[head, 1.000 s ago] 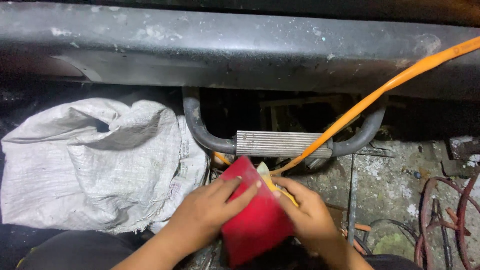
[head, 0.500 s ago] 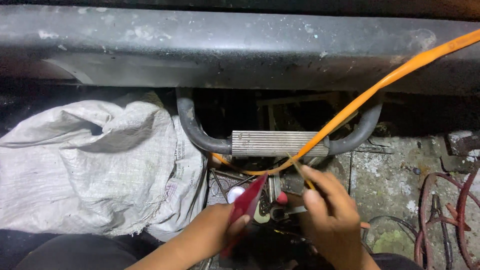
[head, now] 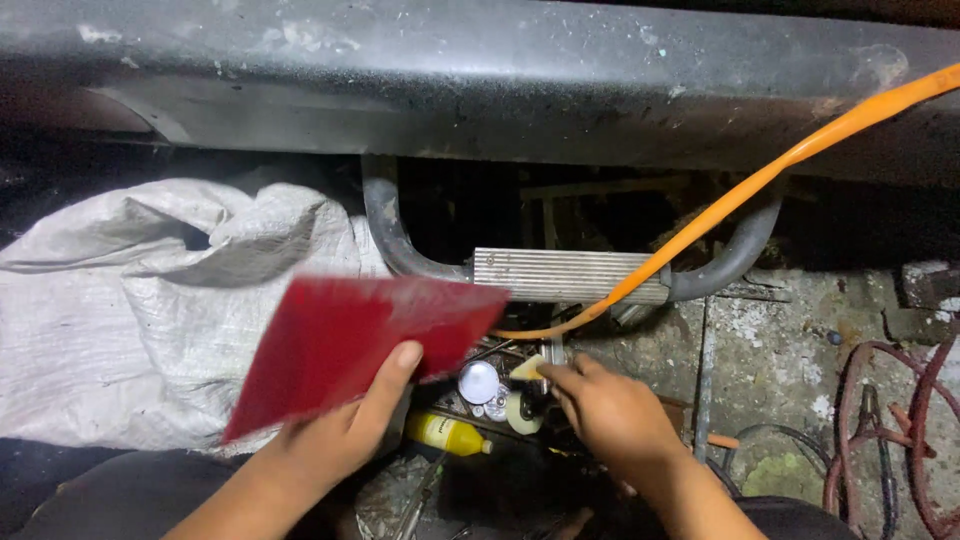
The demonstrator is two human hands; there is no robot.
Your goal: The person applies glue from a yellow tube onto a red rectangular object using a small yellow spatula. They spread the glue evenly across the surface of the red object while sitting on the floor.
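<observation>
Head view: left hand [head: 345,440] clamped on a red flat lid [head: 360,345], raised up-left of it. Right hand [head: 615,420] pinches a small pale piece [head: 527,369] at its fingertips. Yellow bottle [head: 447,434] and tape roll [head: 520,411] lie between the hands.

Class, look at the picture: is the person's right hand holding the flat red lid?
No: the flat red lid is held up by the left hand, while the right hand reaches among small items below.
</observation>
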